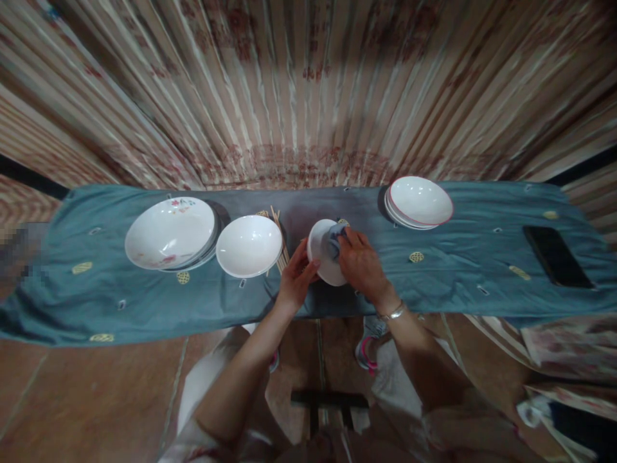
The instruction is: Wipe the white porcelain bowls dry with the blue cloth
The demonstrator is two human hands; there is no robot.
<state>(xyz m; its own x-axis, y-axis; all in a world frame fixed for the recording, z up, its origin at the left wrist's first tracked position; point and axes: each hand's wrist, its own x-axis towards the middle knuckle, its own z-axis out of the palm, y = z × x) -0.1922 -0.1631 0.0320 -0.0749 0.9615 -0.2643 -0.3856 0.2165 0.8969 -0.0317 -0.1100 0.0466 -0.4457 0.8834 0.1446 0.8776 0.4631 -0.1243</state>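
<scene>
My left hand (295,278) grips the left rim of a small white bowl (318,247), thumb on the near side. The bowl is tilted, its inside facing up toward me. My right hand (360,262) is closed around a bunched grey-blue cloth (336,239) and presses it against the inside of the bowl. Just left of my left hand, several wooden chopsticks (276,222) lie on the table, partly hidden behind a white bowl (248,245).
A stack of large floral-patterned bowls (168,235) stands at the left. Red-rimmed bowls (421,202) are stacked at the back right. A black phone (556,257) lies near the right end of the teal tablecloth (457,270). A pleated curtain (308,96) hangs behind.
</scene>
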